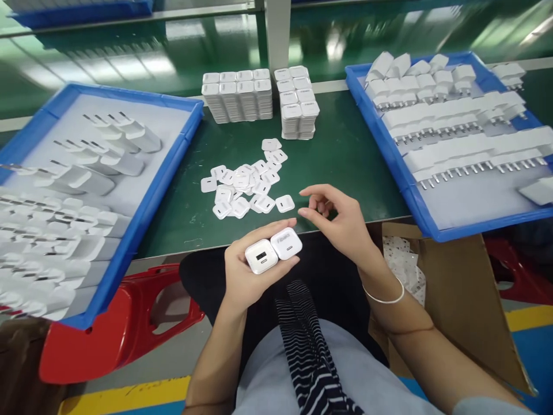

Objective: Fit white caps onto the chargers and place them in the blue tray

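Note:
My left hand [242, 268] is wrapped round two white charger plugs [261, 257] side by side, their square end faces turned up. One face shows a dark port and a small slot; the other has grey lettering and a single slot. To the right, my right hand [334, 216] hovers over the table's front edge, thumb and forefinger apart with nothing visible between them. Nearest to its fingertips lies a small white square cover [285, 203] with a slot. A loose heap of similar covers [242, 181] spreads just beyond on the green table [181, 222].
Neat stacks of white covers [237, 98] stand at the back, with another stack block [298, 109] beside them. Blue-rimmed trays of charger plugs flank the work area: left tray [173, 167] and right tray [384, 150]. Below are a red stool [99, 334] and a cardboard box [458, 300].

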### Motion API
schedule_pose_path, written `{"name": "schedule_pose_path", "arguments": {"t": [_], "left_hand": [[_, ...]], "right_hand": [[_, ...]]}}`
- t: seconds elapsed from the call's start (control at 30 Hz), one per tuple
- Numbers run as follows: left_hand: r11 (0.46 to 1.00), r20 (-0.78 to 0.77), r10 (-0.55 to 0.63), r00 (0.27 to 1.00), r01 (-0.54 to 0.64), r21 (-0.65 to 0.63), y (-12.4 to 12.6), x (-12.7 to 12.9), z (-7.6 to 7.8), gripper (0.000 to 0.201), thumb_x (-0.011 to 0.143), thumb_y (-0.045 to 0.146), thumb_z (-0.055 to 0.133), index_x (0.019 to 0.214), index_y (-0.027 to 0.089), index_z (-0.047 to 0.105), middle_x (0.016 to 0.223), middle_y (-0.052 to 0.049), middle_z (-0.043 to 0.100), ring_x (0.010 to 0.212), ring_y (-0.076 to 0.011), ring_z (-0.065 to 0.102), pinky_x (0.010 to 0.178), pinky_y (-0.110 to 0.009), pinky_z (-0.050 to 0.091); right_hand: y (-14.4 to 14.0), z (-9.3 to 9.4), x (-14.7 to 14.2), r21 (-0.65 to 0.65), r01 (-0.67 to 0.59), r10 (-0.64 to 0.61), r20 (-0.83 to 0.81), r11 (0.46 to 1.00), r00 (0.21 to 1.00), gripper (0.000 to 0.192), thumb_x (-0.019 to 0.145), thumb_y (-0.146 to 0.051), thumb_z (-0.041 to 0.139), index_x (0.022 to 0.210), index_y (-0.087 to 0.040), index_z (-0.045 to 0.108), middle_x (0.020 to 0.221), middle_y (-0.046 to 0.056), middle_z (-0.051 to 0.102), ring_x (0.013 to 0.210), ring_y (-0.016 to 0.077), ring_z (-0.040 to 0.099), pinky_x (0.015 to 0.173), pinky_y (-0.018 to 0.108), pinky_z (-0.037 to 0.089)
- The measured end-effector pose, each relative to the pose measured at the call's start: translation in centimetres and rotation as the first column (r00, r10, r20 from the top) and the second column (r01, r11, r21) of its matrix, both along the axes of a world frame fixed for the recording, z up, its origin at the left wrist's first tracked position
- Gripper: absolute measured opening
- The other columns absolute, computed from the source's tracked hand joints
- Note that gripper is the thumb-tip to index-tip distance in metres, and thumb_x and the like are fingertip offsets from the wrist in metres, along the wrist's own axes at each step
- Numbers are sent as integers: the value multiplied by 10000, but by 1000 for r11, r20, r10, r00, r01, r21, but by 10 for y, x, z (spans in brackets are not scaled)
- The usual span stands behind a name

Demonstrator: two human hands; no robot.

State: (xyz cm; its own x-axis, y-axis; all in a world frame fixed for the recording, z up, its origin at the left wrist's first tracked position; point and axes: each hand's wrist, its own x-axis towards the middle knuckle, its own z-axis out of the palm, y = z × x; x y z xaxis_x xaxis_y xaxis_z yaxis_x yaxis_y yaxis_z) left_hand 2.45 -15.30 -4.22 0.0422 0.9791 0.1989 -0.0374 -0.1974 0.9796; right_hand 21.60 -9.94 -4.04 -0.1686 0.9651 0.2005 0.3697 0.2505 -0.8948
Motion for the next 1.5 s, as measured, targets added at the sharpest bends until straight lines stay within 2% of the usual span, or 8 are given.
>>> {"name": "schedule_pose_path", "arguments": {"t": [0.13, 0.33, 0.43, 0.53, 0.67, 0.87, 1.03, 1.5], "left_hand": [[999, -73, 43, 996, -45, -22, -12, -18, -6, 513, 684, 121, 896, 1171, 235, 779, 1175, -85, 790, 1101, -252, 758, 1002, -348, 627], [988, 26, 104, 994, -101, -113, -13, -21, -16, 493, 695, 167, 901, 1169, 214, 777, 1176, -101, 788, 1058, -251, 772, 909, -320, 657], [984, 94, 118, 989, -104, -147, -9, -15, -17, 484, 689, 191, 910, 1155, 208, 779, 1163, -99, 792, 1039, -247, 775, 890, -322, 660], [988, 101, 85, 991, -71, -138, -7, -9, -14, 465, 703, 201, 903, 1150, 211, 779, 1170, -96, 790, 1045, -249, 771, 887, -334, 659], [998, 51, 45, 998, -42, -55, -5, -4, -6, 441, 728, 171, 880, 1154, 216, 776, 1196, -84, 783, 1073, -247, 763, 969, -363, 635], [988, -103, 72, 992, -57, 142, 2, -1, 10, 438, 774, 180, 847, 1198, 238, 754, 1227, -53, 773, 1100, -240, 749, 981, -358, 623], [948, -193, 95, 977, -30, 316, 12, 5, 9, 420, 821, 185, 805, 1233, 206, 724, 1278, -77, 750, 1146, -242, 734, 1001, -358, 612], [877, -232, 139, 963, -11, 481, 19, 14, -4, 385, 888, 165, 735, 1269, 155, 688, 1272, -118, 748, 1192, -218, 720, 1044, -340, 607]], "right_hand": [[5, -2, -17, 170, -101, 6, 488, 980, 873, 312, 947, -321, 689, 1216, -168, 728, 1027, 112, 656, 939, 254, 586, 788, 376, 477], [-28, -16, -3, 300, -231, -30, 666, 925, 745, 338, 1001, -337, 621, 1251, -139, 734, 686, 50, 663, 638, 201, 533, 623, 357, 361], [-39, -16, 8, 288, -138, -25, 497, 948, 867, 247, 1019, -230, 557, 1101, -205, 790, 619, 18, 684, 549, 162, 555, 593, 343, 396], [-46, -3, 14, 4, -25, 24, 114, 1000, 993, 179, 984, -234, 631, 1077, -253, 782, 820, 25, 782, 721, 188, 713, 709, 350, 555], [-53, 22, 13, -240, -136, 68, -273, 961, 960, 118, 958, -260, 691, 1022, -245, 789, 877, 44, 777, 692, 173, 701, 543, 291, 549], [-57, 47, 0, -238, -21, -41, -251, 971, 967, 418, 905, -155, 758, 1266, -332, 646, 742, -31, 738, 524, 130, 613, 438, 259, 507], [-60, 53, -12, -102, -32, 10, -205, 994, 979, 211, 911, -146, 746, 1076, -277, 729, 694, -22, 706, 517, 113, 585, 456, 264, 482], [-56, 34, -32, -250, -116, -13, -462, 961, 887, 222, 880, -142, 782, 1063, -267, 771, 612, -56, 683, 453, 59, 555, 392, 160, 430]]}}
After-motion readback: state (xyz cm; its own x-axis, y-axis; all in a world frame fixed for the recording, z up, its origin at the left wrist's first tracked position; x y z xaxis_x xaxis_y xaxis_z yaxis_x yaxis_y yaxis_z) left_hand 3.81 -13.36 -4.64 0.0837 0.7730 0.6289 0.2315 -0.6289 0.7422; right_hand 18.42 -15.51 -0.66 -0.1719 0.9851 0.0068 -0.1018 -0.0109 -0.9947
